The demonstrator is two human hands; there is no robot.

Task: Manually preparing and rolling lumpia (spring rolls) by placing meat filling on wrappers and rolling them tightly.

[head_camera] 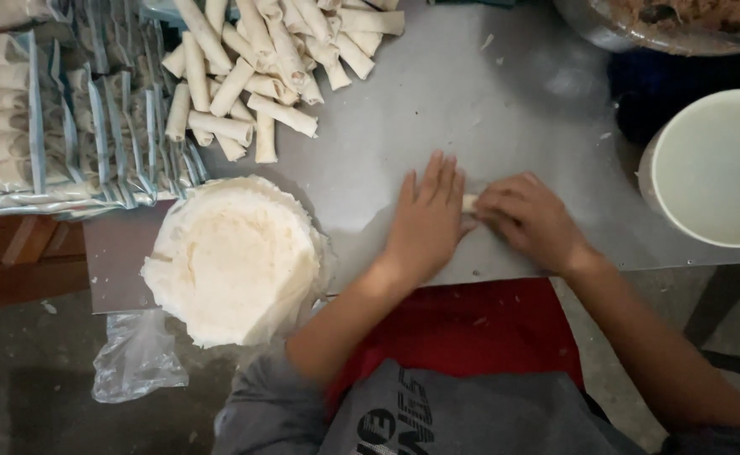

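Both my hands press flat on a pale spring roll [469, 203]: left hand [427, 221] with fingers spread, right hand [528, 221] curled over it. Only its small cream end shows between them, on the steel table [488, 109]. Farther off lies a pile of finished rolls [260, 67].
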